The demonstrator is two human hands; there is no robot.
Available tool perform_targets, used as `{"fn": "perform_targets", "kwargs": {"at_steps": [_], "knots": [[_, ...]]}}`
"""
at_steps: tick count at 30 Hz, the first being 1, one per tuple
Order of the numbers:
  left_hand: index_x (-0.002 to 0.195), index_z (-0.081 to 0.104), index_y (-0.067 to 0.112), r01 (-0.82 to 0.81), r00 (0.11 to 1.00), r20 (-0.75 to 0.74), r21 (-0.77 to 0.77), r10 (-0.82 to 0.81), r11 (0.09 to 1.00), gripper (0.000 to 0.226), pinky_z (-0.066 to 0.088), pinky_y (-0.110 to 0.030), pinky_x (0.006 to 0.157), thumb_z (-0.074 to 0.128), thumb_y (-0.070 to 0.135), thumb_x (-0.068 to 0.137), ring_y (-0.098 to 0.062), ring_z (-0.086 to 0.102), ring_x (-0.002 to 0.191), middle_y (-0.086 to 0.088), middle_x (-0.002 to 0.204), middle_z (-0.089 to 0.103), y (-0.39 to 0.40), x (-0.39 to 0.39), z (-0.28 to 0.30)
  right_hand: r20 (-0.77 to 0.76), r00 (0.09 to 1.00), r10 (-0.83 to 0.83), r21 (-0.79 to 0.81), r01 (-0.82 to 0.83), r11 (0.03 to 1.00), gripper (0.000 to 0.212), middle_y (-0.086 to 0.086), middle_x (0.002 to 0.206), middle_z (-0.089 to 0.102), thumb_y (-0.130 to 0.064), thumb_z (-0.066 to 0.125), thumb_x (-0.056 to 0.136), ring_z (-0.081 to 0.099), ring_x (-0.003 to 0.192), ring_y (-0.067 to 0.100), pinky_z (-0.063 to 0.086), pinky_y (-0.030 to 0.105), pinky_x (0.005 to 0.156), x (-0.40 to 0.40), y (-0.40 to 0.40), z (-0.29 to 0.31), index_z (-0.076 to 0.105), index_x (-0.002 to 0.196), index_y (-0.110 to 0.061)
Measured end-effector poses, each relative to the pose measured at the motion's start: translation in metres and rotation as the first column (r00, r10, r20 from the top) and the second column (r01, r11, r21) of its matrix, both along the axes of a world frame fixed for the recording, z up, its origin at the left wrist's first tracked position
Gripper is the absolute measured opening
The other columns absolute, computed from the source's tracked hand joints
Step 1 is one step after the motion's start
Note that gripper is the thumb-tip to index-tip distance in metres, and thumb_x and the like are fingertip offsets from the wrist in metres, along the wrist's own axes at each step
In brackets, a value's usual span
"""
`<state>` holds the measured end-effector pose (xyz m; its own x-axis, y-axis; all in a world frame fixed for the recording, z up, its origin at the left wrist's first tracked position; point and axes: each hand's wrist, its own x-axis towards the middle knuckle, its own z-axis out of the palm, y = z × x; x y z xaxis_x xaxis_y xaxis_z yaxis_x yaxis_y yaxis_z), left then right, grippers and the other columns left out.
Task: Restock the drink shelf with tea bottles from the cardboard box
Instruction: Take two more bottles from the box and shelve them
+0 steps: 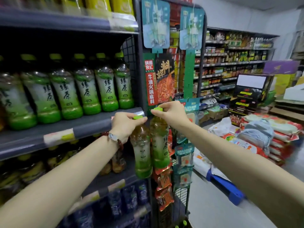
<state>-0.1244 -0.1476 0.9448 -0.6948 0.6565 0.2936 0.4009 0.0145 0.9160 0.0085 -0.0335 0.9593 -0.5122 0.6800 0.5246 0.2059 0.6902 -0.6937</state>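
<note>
Reaching out with both bare arms, the person holds two clear plastic tea bottles with green labels by their tops, side by side and touching, just off the right-hand end of the grey metal drink shelf (92, 127). The left hand (125, 124), with a dark red bead bracelet (115, 139) at the wrist, is pinched closed around the bright green cap of the left-hand tea bottle (142, 152). The right hand (171, 112) is closed the same way on the green cap of the right-hand tea bottle (160, 143), which hangs slightly higher. Both bottles hang upright below the fingers, each filled with yellow-green tea up to the shoulder. Their caps are level with the shelf's front edge, so the bottles are in the air, not standing on the board.

On that shelf, left of the hands, stands a row of matching green tea bottles (85, 91), upright and shoulder to shoulder, all full. The shelf below carries amber-coloured drink bottles (117, 162), blurred, and lower still are dark blue bottles (131, 198).

Just behind the held bottles a black wire rack (203, 55) hangs with red seasoning packets (163, 183) and teal carded packs (183, 162). Farther right, stacked white and red sacks (256, 135) lie on the floor, with packed grocery shelves (230, 63) along the far wall.
</note>
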Motion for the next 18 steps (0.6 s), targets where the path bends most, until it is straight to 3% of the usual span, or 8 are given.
{"fn": "perform_targets", "kwargs": {"at_steps": [1,4,7,10,15,16,18], "knots": [[0.066,0.073,0.017,-0.017,1.000,0.014,0.005,0.017,1.000,0.017,0.050,-0.021,0.061,0.084,0.029,0.064,-0.012,0.062,0.071,0.002,0.060,0.068,-0.006,-0.004,0.009,-0.014,1.000,0.026,0.013,-0.026,1.000,0.038,0.008,0.076,0.075,-0.046,0.075,0.073,0.071,0.079,0.021,0.058,0.040,0.073,-0.006,-0.003,0.008,0.077,0.082,-0.009],[0.068,0.074,0.014,-0.062,0.997,0.040,-0.002,0.062,0.998,0.022,0.048,-0.025,0.058,0.086,0.030,0.061,-0.014,0.060,0.059,0.002,0.061,0.066,-0.021,-0.015,0.035,-0.046,0.994,0.100,0.054,-0.098,0.994,0.039,0.007,0.073,0.075,-0.046,0.077,0.071,0.071,0.076,0.021,0.058,0.038,0.073,-0.022,-0.011,0.030,0.077,0.082,-0.009],[0.077,0.075,0.009,-0.103,0.994,0.045,0.018,0.102,0.995,0.025,0.057,-0.031,0.071,0.085,0.026,0.062,-0.018,0.068,0.074,-0.004,0.075,0.072,-0.040,-0.028,0.060,-0.068,0.980,0.184,0.097,-0.178,0.979,0.039,0.007,0.070,0.075,-0.047,0.077,0.070,0.072,0.072,0.020,0.059,0.039,0.071,-0.040,-0.021,0.049,0.077,0.080,-0.010],[0.073,0.073,0.014,-0.136,0.991,0.015,0.034,0.136,0.990,0.020,0.055,-0.034,0.080,0.084,0.027,0.063,-0.020,0.068,0.085,-0.005,0.081,0.072,-0.063,-0.040,0.086,-0.090,0.969,0.229,0.172,-0.211,0.962,0.052,0.018,0.078,0.073,-0.051,0.076,0.069,0.070,0.079,0.028,0.056,0.045,0.075,-0.060,-0.037,0.070,0.074,0.082,0.000],[0.077,0.072,0.008,-0.188,0.982,0.013,0.144,0.188,0.972,0.023,0.050,-0.016,0.045,0.084,0.020,0.063,-0.004,0.065,0.050,-0.003,0.063,0.071,-0.101,-0.061,0.125,-0.094,0.950,0.297,0.232,-0.269,0.935,0.044,0.011,0.070,0.073,-0.052,0.076,0.069,0.070,0.067,0.020,0.058,0.037,0.070,-0.092,-0.067,0.110,0.076,0.074,-0.008],[0.078,0.072,0.007,-0.198,0.980,0.014,0.147,0.199,0.969,0.025,0.052,-0.018,0.047,0.085,0.022,0.062,-0.006,0.067,0.052,-0.003,0.062,0.072,-0.109,-0.066,0.132,-0.108,0.944,0.313,0.228,-0.283,0.932,0.039,0.007,0.069,0.074,-0.051,0.076,0.068,0.070,0.069,0.018,0.059,0.035,0.070,-0.098,-0.074,0.117,0.077,0.073,-0.012],[0.081,0.074,0.008,-0.227,0.973,0.000,0.152,0.229,0.962,0.031,0.058,-0.031,0.064,0.086,0.026,0.060,-0.016,0.070,0.068,-0.010,0.073,0.074,-0.127,-0.078,0.144,-0.139,0.929,0.343,0.216,-0.309,0.926,0.035,0.007,0.067,0.074,-0.050,0.077,0.068,0.071,0.069,0.018,0.059,0.034,0.068,-0.112,-0.089,0.130,0.077,0.070,-0.015]]}}
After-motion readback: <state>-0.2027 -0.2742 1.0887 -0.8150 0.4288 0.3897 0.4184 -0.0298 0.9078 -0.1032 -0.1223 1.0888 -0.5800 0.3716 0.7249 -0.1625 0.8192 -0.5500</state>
